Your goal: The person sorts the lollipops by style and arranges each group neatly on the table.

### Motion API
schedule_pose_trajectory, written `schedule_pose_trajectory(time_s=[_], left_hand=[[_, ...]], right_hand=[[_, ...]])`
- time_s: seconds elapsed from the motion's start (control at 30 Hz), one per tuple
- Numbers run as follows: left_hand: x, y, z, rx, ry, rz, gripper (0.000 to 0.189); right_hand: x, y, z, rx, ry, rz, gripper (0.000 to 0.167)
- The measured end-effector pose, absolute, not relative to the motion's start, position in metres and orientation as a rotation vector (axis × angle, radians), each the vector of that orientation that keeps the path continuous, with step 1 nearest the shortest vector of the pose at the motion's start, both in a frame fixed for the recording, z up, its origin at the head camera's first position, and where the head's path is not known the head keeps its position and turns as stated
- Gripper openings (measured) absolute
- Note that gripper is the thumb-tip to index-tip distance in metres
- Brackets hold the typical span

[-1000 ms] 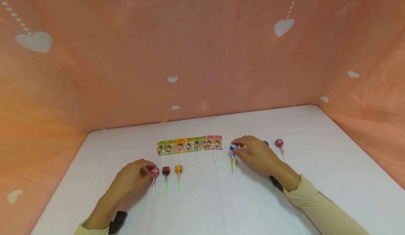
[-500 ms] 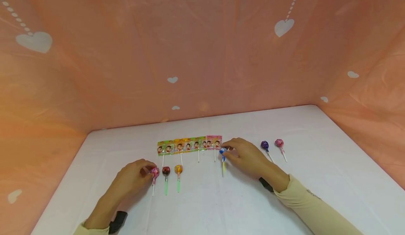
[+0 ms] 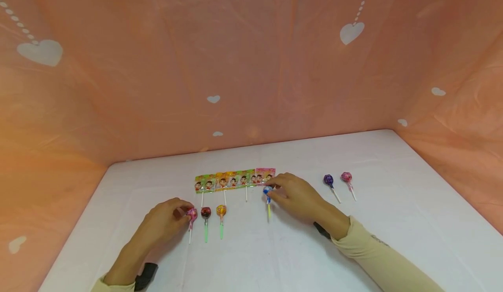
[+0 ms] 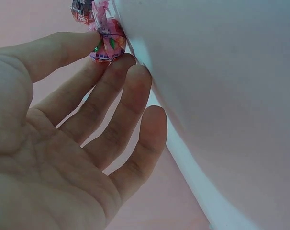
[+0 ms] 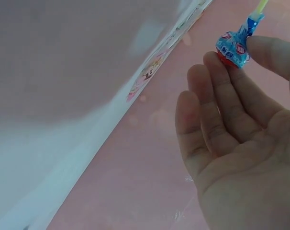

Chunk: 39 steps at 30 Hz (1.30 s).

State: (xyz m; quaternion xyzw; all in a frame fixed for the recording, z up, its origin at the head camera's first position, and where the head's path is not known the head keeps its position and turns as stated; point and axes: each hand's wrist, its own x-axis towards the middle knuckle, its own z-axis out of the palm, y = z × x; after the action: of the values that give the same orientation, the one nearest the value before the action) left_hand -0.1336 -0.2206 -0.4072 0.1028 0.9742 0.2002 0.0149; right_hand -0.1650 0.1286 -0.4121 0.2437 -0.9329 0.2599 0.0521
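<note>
My right hand (image 3: 294, 198) pinches a blue-wrapped lollipop (image 3: 267, 190) by its head between thumb and fingers, its yellow stick pointing toward me. In the right wrist view the wrapper of this blue lollipop (image 5: 233, 48) shows some red at its lower end. At the left, my left hand (image 3: 165, 222) pinches a pink-wrapped lollipop (image 3: 191, 214) with a white stick; the left wrist view shows thumb and fingertips on that pink lollipop (image 4: 110, 42). Beside it on the table lie a dark red lollipop (image 3: 206, 212) and an orange lollipop (image 3: 222, 210), both with green sticks.
Behind them runs a row of flat-packed lollipops (image 3: 222, 181) in green, orange and pink wrappers. A purple lollipop (image 3: 328, 180) and another pink lollipop (image 3: 346, 177) lie at the right of the white table (image 3: 243, 261). An orange cloth wall (image 3: 251, 65) encloses the back and sides.
My right hand has carried the blue lollipop left, in front of the pink flat pack. The purple lollipop is now uncovered. My left hand stays in place on the pink lollipop.
</note>
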Motion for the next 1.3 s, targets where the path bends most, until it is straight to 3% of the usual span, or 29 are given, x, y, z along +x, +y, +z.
schedule_pose_trajectory(time_s=[1.3], left_hand=[[-0.134, -0.221, -0.406, 0.336, 3.017, 0.641, 0.023]], right_hand=[[-0.166, 0.09, -0.414, 0.889, -2.829, 0.7, 0.029]])
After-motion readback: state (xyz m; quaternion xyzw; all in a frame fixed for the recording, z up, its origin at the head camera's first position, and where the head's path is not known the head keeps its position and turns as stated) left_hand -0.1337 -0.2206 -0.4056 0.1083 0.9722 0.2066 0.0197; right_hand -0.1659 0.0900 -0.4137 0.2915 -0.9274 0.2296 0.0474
